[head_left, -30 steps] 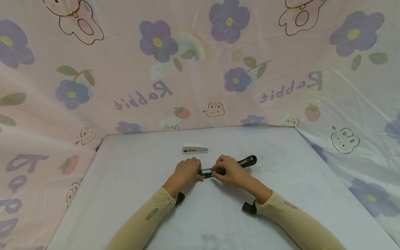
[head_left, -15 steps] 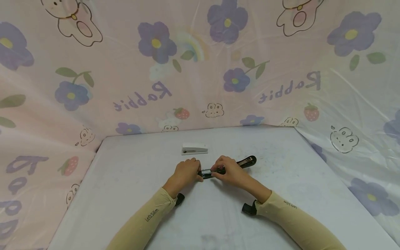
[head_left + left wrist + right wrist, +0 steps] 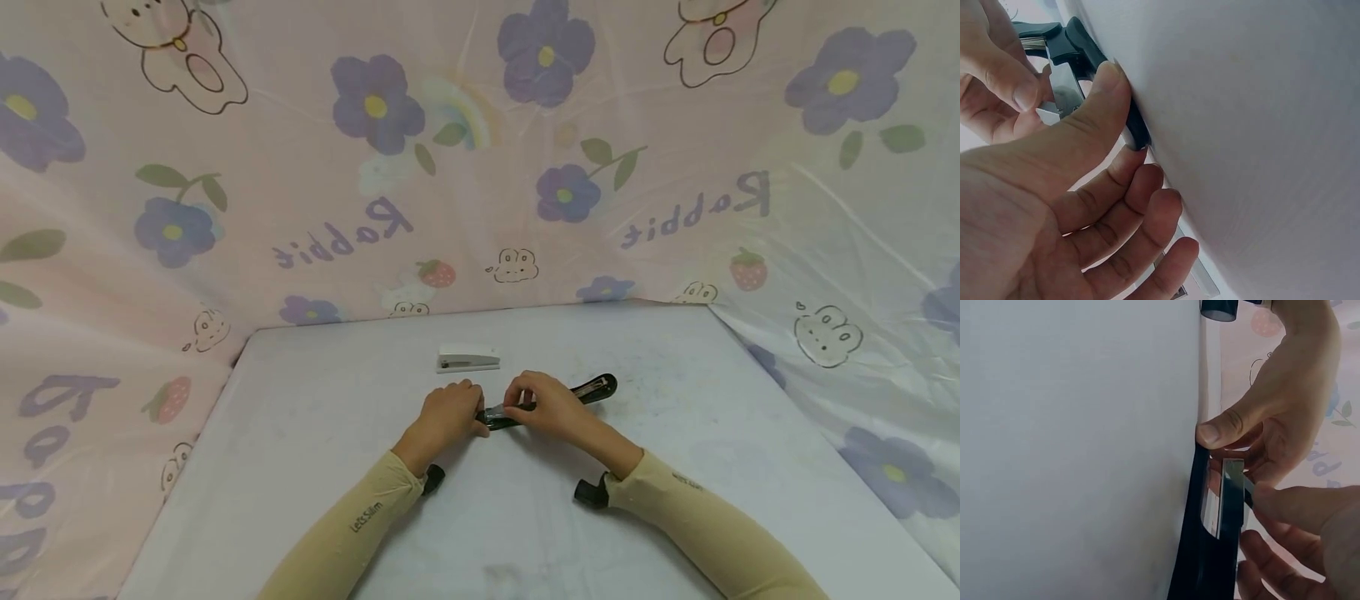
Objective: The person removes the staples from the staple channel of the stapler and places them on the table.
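Observation:
A black stapler (image 3: 597,387) lies spread open on the table between my hands, its long top arm swung back to the right. My left hand (image 3: 448,413) pinches the front end of its base between thumb and index finger, the other fingers loosely bent. In the right wrist view the bare metal magazine (image 3: 1232,487) stands up over the black base (image 3: 1192,506). My right hand (image 3: 551,408) pinches at the stapler's metal section, thumb and fingertips right beside the magazine. A small grey metal piece (image 3: 1248,489) shows at that thumb; I cannot tell whether it is loose.
A white stapler (image 3: 468,358) stands behind my hands on the white table (image 3: 337,375). Patterned cloth (image 3: 465,192) hangs behind the table and along both sides. Dark wrist cameras (image 3: 592,493) stick out below the sleeves.
My right hand has shifted slightly left and up along the stapler, covering more of its shiny metal part. The left hand keeps its grip, and the white stapler stays where it was.

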Demonstrator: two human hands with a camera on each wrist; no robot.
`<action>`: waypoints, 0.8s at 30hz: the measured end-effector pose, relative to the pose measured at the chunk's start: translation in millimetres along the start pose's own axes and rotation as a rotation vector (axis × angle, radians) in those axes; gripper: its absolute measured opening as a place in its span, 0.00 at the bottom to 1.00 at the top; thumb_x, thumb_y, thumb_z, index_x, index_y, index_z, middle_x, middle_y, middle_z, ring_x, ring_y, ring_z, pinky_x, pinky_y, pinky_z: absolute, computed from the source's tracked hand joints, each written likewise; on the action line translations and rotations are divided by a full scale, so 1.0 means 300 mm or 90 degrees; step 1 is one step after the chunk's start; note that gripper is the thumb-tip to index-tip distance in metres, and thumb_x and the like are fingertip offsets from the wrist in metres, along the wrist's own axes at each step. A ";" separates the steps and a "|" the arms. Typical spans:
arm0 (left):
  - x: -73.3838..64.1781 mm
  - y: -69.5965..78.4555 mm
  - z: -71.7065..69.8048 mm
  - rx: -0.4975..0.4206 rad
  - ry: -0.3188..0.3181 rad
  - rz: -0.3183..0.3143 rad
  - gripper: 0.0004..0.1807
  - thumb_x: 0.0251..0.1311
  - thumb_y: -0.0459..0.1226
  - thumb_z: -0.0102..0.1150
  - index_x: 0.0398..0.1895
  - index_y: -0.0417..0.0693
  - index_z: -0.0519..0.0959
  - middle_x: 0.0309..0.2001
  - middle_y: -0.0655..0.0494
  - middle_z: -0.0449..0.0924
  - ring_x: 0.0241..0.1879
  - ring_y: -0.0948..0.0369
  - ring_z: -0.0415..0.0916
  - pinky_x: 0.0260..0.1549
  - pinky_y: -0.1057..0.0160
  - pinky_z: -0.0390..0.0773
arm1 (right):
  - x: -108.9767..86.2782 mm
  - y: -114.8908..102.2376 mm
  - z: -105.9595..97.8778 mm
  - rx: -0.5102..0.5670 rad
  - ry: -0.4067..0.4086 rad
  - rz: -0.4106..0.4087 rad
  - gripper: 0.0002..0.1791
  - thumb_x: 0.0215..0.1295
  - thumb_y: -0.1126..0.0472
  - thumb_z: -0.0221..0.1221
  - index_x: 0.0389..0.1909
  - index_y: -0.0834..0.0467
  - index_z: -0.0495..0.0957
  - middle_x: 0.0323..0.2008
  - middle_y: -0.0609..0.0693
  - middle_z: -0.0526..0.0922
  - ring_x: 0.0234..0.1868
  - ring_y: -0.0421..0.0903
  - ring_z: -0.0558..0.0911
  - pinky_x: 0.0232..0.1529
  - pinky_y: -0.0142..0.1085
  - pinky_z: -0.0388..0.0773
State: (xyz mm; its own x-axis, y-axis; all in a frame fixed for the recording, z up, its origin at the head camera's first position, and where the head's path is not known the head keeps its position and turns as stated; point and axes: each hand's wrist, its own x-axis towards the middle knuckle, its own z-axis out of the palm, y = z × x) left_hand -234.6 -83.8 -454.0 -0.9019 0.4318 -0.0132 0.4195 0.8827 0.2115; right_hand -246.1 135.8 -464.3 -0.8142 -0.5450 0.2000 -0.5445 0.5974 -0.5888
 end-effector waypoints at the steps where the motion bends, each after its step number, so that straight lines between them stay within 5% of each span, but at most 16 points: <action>1: -0.002 -0.001 0.000 0.002 0.000 0.000 0.21 0.53 0.48 0.84 0.36 0.49 0.80 0.34 0.57 0.76 0.34 0.56 0.75 0.35 0.53 0.79 | 0.004 -0.001 0.002 0.000 -0.001 0.000 0.05 0.70 0.58 0.73 0.38 0.47 0.85 0.37 0.40 0.82 0.38 0.45 0.81 0.40 0.36 0.78; 15: -0.002 0.002 -0.003 0.019 -0.004 -0.004 0.21 0.54 0.50 0.83 0.37 0.50 0.81 0.34 0.57 0.76 0.35 0.56 0.77 0.36 0.53 0.80 | 0.011 -0.015 -0.011 -0.057 -0.005 -0.035 0.06 0.71 0.57 0.71 0.46 0.51 0.89 0.38 0.40 0.83 0.38 0.41 0.80 0.38 0.34 0.78; 24: -0.006 0.009 -0.012 0.012 -0.006 -0.009 0.20 0.54 0.48 0.84 0.35 0.49 0.80 0.34 0.56 0.77 0.35 0.57 0.76 0.36 0.54 0.80 | -0.018 -0.027 -0.061 -0.019 0.004 -0.033 0.05 0.72 0.59 0.71 0.46 0.52 0.88 0.40 0.39 0.85 0.37 0.38 0.79 0.38 0.34 0.78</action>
State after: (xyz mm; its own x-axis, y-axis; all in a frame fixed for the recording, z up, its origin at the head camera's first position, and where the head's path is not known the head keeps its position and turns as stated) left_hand -232.1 -82.8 -449.8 -0.9066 0.4213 -0.0249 0.4091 0.8918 0.1935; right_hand -241.0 144.5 -446.4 -0.7857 -0.5723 0.2347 -0.5919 0.5854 -0.5541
